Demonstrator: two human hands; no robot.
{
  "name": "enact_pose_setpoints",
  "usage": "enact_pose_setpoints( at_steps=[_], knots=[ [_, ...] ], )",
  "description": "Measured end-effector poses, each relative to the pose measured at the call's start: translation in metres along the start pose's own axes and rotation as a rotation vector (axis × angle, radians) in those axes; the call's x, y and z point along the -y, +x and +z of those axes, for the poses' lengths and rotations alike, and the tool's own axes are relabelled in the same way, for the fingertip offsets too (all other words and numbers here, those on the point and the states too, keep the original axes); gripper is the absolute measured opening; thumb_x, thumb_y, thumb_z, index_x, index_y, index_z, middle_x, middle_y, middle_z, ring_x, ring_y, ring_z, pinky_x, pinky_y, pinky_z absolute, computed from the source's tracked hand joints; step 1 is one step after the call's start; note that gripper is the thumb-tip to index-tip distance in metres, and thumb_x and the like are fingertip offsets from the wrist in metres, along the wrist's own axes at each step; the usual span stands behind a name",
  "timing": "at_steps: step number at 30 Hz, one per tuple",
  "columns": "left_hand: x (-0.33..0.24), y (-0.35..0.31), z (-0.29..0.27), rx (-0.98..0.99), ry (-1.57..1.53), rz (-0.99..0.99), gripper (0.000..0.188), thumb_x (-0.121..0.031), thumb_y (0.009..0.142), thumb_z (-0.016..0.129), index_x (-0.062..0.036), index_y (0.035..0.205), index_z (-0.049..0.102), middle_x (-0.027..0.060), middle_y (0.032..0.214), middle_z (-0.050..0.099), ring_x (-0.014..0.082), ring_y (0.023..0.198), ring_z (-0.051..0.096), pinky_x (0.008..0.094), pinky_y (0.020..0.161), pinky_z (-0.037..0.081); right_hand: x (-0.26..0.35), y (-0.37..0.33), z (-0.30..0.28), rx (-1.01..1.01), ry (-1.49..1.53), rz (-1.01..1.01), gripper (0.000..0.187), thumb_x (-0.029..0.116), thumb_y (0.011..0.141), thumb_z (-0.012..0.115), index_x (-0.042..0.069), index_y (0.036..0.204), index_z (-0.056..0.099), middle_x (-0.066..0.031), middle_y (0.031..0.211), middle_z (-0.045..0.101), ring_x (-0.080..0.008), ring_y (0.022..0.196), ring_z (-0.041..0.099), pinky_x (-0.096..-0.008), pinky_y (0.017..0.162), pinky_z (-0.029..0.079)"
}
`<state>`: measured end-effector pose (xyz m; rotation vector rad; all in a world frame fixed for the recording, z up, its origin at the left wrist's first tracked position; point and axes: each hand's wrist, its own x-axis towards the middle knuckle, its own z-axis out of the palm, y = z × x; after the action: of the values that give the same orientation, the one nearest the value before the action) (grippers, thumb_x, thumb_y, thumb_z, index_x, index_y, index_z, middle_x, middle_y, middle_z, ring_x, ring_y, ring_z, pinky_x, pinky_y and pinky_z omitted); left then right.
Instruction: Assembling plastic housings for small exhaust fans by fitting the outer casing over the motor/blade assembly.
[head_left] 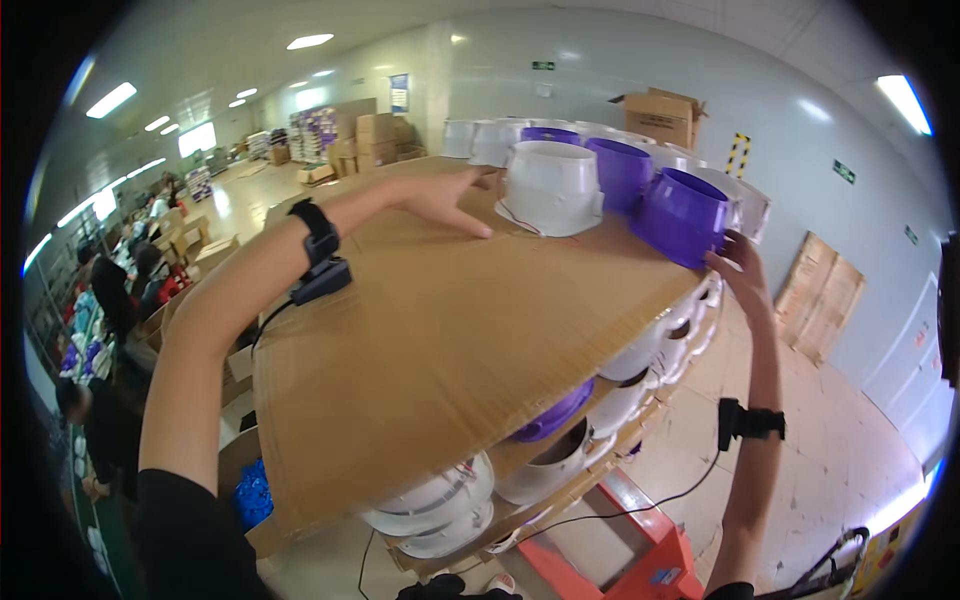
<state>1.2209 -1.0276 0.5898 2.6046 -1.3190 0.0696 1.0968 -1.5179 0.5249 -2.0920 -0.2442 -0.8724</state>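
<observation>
My left hand (450,202) reaches over a cardboard sheet with its fingers spread, holding nothing. Its fingertips are close beside a white, bucket-shaped plastic housing (552,190) with a thin wire at its base. My right hand (740,268) has its fingers on the lower right side of a purple plastic housing (680,215), which leans slightly at the sheet's right edge. Behind these stand another purple housing (618,175) and several white ones. Each of my wrists wears a black strap with a small cabled device.
The cardboard sheet (400,370) tops stacked layers of white and purple housings. Below is a red pallet jack (640,560). An open carton (655,118) stands behind; flat cardboard (820,295) leans on the right wall. People work along a line at far left.
</observation>
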Motion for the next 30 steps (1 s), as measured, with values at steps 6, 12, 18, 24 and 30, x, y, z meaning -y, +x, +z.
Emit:
enact_pose_setpoints(
  at_steps=[6,12,18,24,30],
  knots=[
    [-0.025,0.031,-0.002,-0.188,-0.411,-0.022,0.115,-0.042,0.078,0.080,-0.0020,0.154,0.002,0.0276,0.148,0.034,0.0344,0.136,0.040,0.0443,0.112,0.035,0.011,-0.012,0.001,-0.062,-0.002,0.015,0.031,0.002,0.086,0.067,0.000,0.116,0.057,-0.0025,0.090,0.065,-0.0093,0.085,0.058,-0.0254,0.077,0.046],
    [-0.030,0.028,-0.001,-0.144,-0.588,-0.098,0.112,-0.032,0.078,0.082,-0.0011,0.153,0.004,0.0244,0.136,0.047,0.0274,0.119,0.054,0.0366,0.095,0.049,0.044,-0.026,0.027,-0.077,0.212,0.012,0.031,0.001,0.086,0.067,0.004,0.114,0.054,0.0034,0.080,0.059,-0.0045,0.076,0.052,-0.0216,0.068,0.040],
    [-0.037,0.029,-0.003,-0.153,-0.572,-0.053,0.113,-0.035,0.078,0.082,-0.0004,0.153,0.005,0.0201,0.134,0.051,0.0255,0.117,0.054,0.0368,0.098,0.047,0.048,-0.038,0.039,-0.146,0.158,-0.028,0.033,0.001,0.086,0.068,0.005,0.115,0.053,0.0036,0.078,0.056,-0.0047,0.075,0.051,-0.0226,0.066,0.041],
    [-0.019,0.036,0.000,-0.091,-0.512,-0.043,0.126,-0.043,0.073,0.085,-0.0013,0.154,-0.002,0.0261,0.145,0.040,0.0323,0.136,0.041,0.0409,0.112,0.036,0.057,-0.036,0.063,-0.319,-0.031,-0.078,0.055,0.014,0.084,0.075,0.004,0.130,0.047,-0.0056,0.104,0.056,-0.0131,0.088,0.052,-0.0271,0.071,0.045],
    [-0.010,0.070,0.020,-0.059,-0.783,0.120,0.142,-0.044,0.065,0.090,0.0046,0.150,-0.013,0.0325,0.142,0.039,0.0381,0.133,0.041,0.0397,0.112,0.033,0.009,-0.020,0.043,-0.253,0.082,0.014,0.079,0.020,0.084,0.076,0.005,0.148,0.031,-0.0127,0.136,0.046,-0.0219,0.114,0.051,-0.0335,0.093,0.049]
  ],
)
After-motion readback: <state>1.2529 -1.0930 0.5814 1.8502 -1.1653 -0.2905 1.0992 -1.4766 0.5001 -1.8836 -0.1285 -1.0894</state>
